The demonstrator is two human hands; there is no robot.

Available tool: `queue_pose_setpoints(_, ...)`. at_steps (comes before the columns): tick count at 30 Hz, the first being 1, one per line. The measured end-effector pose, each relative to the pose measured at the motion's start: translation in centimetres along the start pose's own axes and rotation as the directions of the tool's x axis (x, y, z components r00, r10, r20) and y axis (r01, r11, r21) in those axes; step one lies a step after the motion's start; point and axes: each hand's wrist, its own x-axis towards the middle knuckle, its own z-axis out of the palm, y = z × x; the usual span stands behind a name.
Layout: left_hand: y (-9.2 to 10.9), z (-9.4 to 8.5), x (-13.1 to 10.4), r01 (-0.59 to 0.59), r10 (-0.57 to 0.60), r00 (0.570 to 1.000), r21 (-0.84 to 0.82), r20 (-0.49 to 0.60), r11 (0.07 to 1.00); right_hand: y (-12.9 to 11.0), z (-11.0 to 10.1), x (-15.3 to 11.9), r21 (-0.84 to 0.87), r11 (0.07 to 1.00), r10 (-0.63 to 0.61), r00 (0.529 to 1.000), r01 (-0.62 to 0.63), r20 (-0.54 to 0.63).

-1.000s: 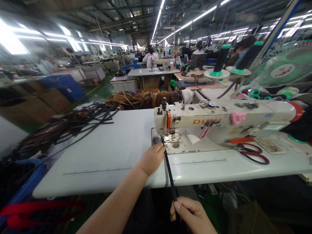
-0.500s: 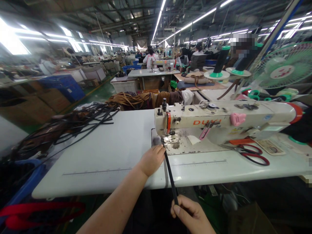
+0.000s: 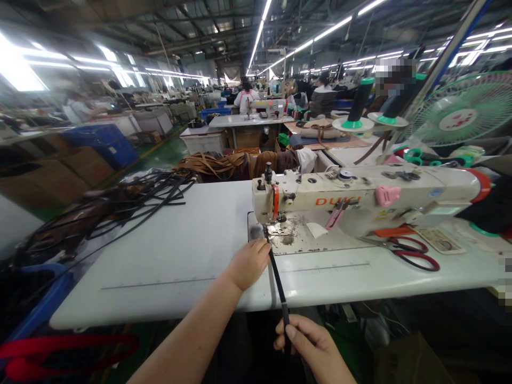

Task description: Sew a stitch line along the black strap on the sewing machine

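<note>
A narrow black strap (image 3: 277, 276) runs from the presser foot of the sewing machine (image 3: 308, 197) down over the table's front edge. Close in front of the needle area, my left hand (image 3: 251, 262) presses on the strap with its fingers together. Below the edge, my right hand (image 3: 306, 341) pinches the strap between thumb and fingers and holds it fairly taut. The end under the machine's foot is hidden by the foot and my left fingers.
Red-handled scissors (image 3: 414, 250) lie on the right of the white table (image 3: 160, 240). Black straps (image 3: 160, 205) are heaped at the left edge, above a blue bin (image 3: 48, 288). Thread cones (image 3: 360, 104) and a green fan (image 3: 460, 117) stand behind the machine. Other people sit farther back.
My right hand has shifted slightly left and up along the strap. A small light mark on the strap now shows just above it. My left hand stays in place.
</note>
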Motion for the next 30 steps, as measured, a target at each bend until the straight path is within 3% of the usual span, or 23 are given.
queue_pose_setpoints(7, -0.14, 0.07, -0.18, 0.019, -0.019, 0.999, -0.018, 0.046, 1.000, -0.56, -0.18, -0.31, -0.079, 0.996, -0.030, 0.998, 0.034, 0.054)
queue_pose_setpoints(30, -0.26, 0.15, -0.22, -0.011, 0.011, 1.000, 0.022, 0.015, 1.000, -0.46, -0.11, -0.73, -0.140, 0.988, -0.053, 0.996, 0.062, 0.069)
